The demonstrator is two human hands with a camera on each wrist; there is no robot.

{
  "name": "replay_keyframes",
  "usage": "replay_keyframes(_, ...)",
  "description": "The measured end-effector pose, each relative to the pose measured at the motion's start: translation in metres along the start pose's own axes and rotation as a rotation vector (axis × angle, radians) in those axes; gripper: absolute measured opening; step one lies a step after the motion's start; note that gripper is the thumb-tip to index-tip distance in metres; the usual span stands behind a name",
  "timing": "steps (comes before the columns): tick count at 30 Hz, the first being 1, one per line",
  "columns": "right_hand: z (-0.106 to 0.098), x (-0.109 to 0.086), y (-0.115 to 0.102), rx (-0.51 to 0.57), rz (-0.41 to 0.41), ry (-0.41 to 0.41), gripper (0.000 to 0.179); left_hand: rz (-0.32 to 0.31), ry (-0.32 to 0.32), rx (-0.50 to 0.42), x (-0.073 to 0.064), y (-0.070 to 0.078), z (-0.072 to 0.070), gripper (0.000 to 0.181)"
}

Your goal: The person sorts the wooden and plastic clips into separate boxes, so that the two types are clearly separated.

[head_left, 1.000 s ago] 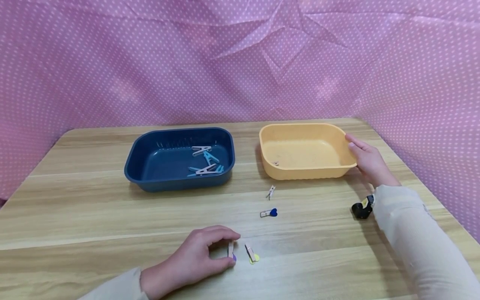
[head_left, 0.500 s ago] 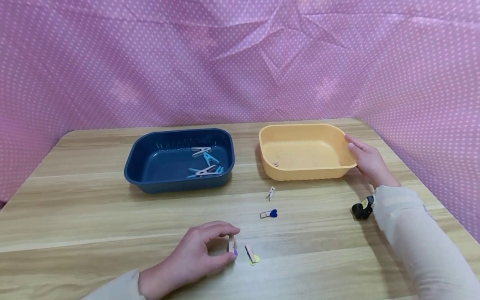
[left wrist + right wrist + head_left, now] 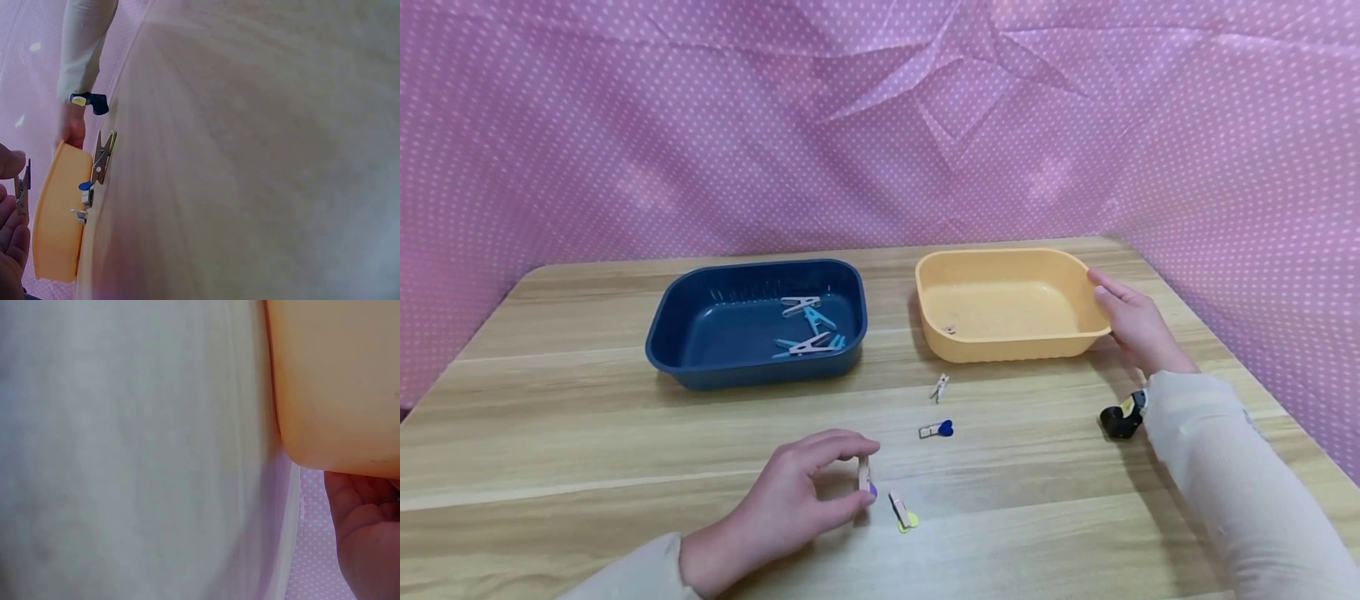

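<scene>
My left hand (image 3: 790,496) pinches a wooden clothespin (image 3: 864,473) with a purple piece on its end, between thumb and fingertips. That clothespin (image 3: 22,187) shows at the left edge of the left wrist view. Just right of it lies a wooden clothespin with a yellow piece (image 3: 901,512). Farther back are a clothespin with a blue heart (image 3: 937,429) and a small pale clothespin (image 3: 940,387). At the right end of the yellow basin (image 3: 1015,348), my right hand (image 3: 1138,325) grips the rim and outer wall. One small clothespin (image 3: 950,329) lies inside that basin.
A dark blue basin (image 3: 752,377) stands at the back left, holding several pink and light blue plastic clothespins (image 3: 811,342). A black wrist device (image 3: 1122,417) sits at the right cuff. Pink dotted cloth (image 3: 880,125) hangs behind the wooden table (image 3: 587,450).
My left hand has lifted slightly and moved away from me with the purple-ended clothespin. The right hand stays on the yellow basin.
</scene>
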State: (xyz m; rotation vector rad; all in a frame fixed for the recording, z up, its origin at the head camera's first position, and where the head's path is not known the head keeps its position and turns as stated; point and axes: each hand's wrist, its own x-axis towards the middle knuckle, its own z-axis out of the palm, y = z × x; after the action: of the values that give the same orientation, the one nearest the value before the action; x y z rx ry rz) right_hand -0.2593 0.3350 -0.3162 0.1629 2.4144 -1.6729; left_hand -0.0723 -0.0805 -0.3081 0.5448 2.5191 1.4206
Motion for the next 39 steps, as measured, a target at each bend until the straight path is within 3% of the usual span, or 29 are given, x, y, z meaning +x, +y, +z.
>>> replay_keyframes(8, -0.001, -0.003, 0.001, 0.021, 0.001, 0.004, 0.057, 0.037, 0.079, 0.029, 0.007, 0.003, 0.001, 0.039)
replay_keyframes(15, -0.001, -0.006, 0.0, 0.044, 0.004, 0.003, 0.057, 0.048, 0.098, -0.03, 0.018, 0.01, 0.003, 0.041)
replay_keyframes(22, 0.001, -0.007, 0.0, 0.023, -0.005, 0.008, 0.056, 0.125, 0.154, -0.038, 0.028, 0.014, 0.006, 0.039)
replay_keyframes(35, 0.003, -0.005, -0.003, 0.048, -0.024, 0.023, 0.056, 0.08, 0.218, -0.122, 0.045, 0.017, 0.005, 0.039)
replay_keyframes(39, 0.003, -0.006, -0.002, 0.037, -0.024, 0.021, 0.055, 0.092, 0.238, -0.124, 0.051, 0.02, 0.007, 0.039)
